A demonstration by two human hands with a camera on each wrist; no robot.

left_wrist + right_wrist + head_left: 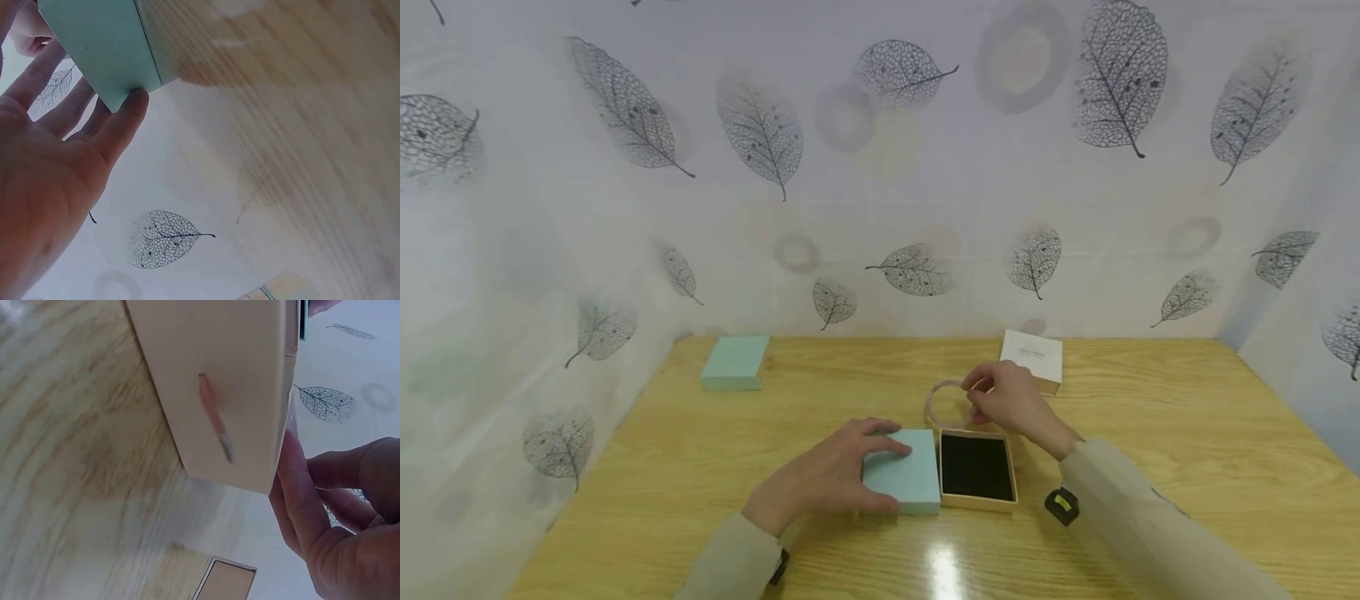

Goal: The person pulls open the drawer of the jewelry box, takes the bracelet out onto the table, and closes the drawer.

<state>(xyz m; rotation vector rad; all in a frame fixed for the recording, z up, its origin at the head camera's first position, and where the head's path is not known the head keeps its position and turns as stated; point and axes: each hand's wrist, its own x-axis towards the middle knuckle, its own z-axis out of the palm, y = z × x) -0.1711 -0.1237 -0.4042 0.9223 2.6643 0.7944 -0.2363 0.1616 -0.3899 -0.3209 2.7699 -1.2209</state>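
My left hand [831, 467] spans a light blue box [910, 479] on the table, thumb along its front side and other fingers over its top and far edge. In the left wrist view the thumb touches the lower part of that box's side [103, 47]. Just right of it stands an open tan box [979, 505] with a black lining. Behind the open box, my right hand [1011, 400] pinches the right side of a thin, pale, translucent bangle [929, 408], held upright. In the right wrist view the tan box's plain wall [231, 406] hides most of the bangle.
A white box [1033, 350] with small print on top stands behind the right hand, near the wall. At the table's back left sits another light green-blue box [736, 362]. A leaf-patterned cloth [880, 192] closes off the back and sides of the wooden table [700, 483].
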